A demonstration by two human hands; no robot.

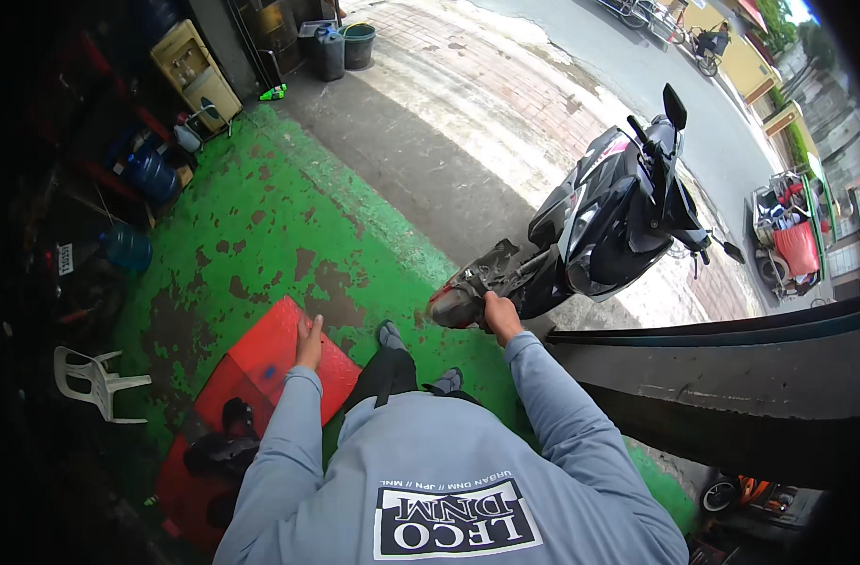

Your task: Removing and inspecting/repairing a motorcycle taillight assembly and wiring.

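Note:
A black and grey motor scooter (594, 231) stands in front of me to the right, its handlebars toward the street. Its tail section (472, 287) looks stripped, with bare parts showing where a seat would sit. My right hand (501, 315) is closed around the side of that tail; the exact part under the fingers is hidden. Over a red mat (265, 353) on the floor hangs my left hand (309, 341), fingers stretched out and apparently holding nothing. Black glossy pieces (225, 441) lie on the mat beside my left forearm.
A white plastic chair (96, 384) stands at the left. Blue water jugs (152, 172) and a cream dispenser (194, 71) line the far left wall. Buckets (358, 45) stand at the doorway. A dark ledge (712, 377) runs along my right. A loaded cart (789, 231) is outside.

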